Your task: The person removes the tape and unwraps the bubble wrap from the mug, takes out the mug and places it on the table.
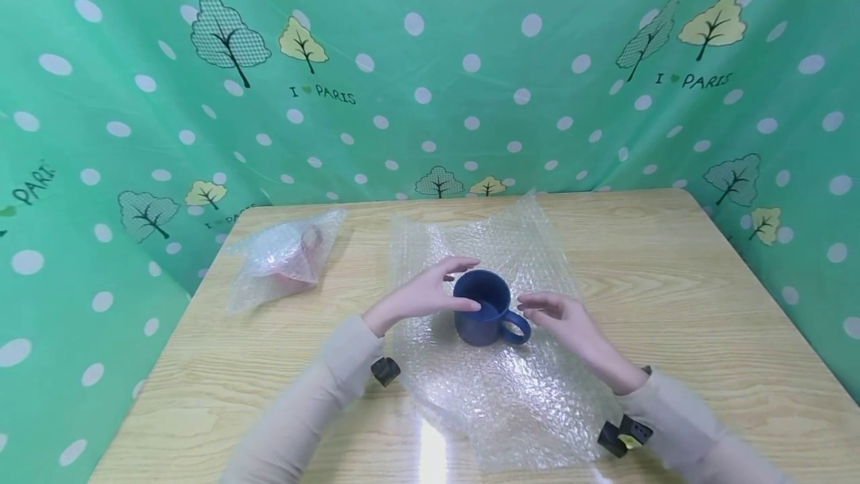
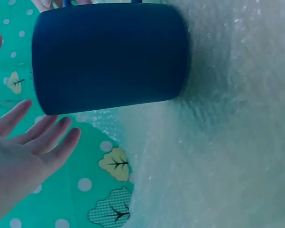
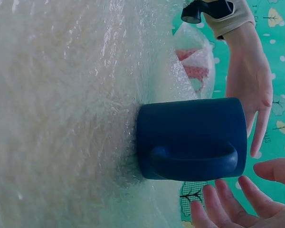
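Note:
A dark blue mug [image 1: 478, 329] stands upright on a sheet of bubble wrap [image 1: 517, 402], its handle turned toward the near right. My left hand [image 1: 425, 296] is at the mug's left, thumb and fingers spread about the rim; in the left wrist view its fingertips [image 2: 72, 137] come close to the mug's top edge. On the handle side is my right hand [image 1: 563, 317], fingers loosely bent. The right wrist view shows the mug's handle [image 3: 194, 164] side-on, with the right fingertips [image 3: 222, 185] right by the rim. Neither hand grips anything.
Another bundle of bubble wrap [image 1: 269, 252], with something reddish inside, lies at the table's far left. The bubble wrap sheet runs down the middle of the wooden table [image 1: 672, 267]. A green dotted cloth [image 1: 430, 58] hangs around the back and sides.

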### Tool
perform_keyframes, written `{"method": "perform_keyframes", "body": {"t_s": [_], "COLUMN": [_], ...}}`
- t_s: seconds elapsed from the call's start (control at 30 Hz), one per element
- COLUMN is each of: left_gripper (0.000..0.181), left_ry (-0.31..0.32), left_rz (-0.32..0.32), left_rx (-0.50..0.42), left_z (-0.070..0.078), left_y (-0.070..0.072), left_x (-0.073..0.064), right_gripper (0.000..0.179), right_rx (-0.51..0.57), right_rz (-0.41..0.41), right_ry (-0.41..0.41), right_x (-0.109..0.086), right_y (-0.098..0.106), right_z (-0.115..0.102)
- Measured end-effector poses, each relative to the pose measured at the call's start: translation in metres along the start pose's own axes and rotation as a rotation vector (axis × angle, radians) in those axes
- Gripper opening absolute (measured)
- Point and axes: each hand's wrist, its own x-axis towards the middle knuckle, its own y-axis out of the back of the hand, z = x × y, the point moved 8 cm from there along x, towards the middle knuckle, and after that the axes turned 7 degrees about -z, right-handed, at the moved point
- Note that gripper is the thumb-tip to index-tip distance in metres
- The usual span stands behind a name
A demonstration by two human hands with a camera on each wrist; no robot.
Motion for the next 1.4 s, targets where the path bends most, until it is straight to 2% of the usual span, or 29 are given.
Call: {"method": "perform_keyframes", "body": {"t_s": [0.27, 0.5, 0.63, 0.97, 1.2, 1.4], "left_gripper": [0.078, 0.08, 0.081, 0.082, 0.086, 0.085], "left_ry": [0.026, 0.027, 0.028, 0.018, -0.006, -0.023], "left_rz": [-0.026, -0.025, -0.014, -0.018, -0.008, 0.004], "left_rx": [-0.106, -0.145, -0.147, -0.173, -0.212, -0.209], "left_z": [-0.006, 0.016, 0.015, 0.004, -0.024, -0.028], "left_y": [-0.01, -0.008, -0.008, -0.011, -0.018, -0.019], "left_x": [0.002, -0.008, -0.01, -0.009, 0.001, 0.002], "right_gripper": [0.036, 0.036, 0.037, 0.037, 0.036, 0.034], "right_rx": [0.011, -0.025, -0.014, -0.002, 0.045, 0.053], "right_rz": [0.026, 0.036, 0.032, 0.013, -0.008, 0.0], "right_ry": [-0.033, -0.034, -0.039, -0.038, -0.037, -0.054], "right_x": [-0.001, -0.001, -0.001, -0.002, -0.001, 0.0], "right_y": [-0.003, -0.005, -0.006, -0.009, -0.013, -0.014], "right_z": [0.005, 0.009, 0.01, 0.013, 0.016, 0.021]}}
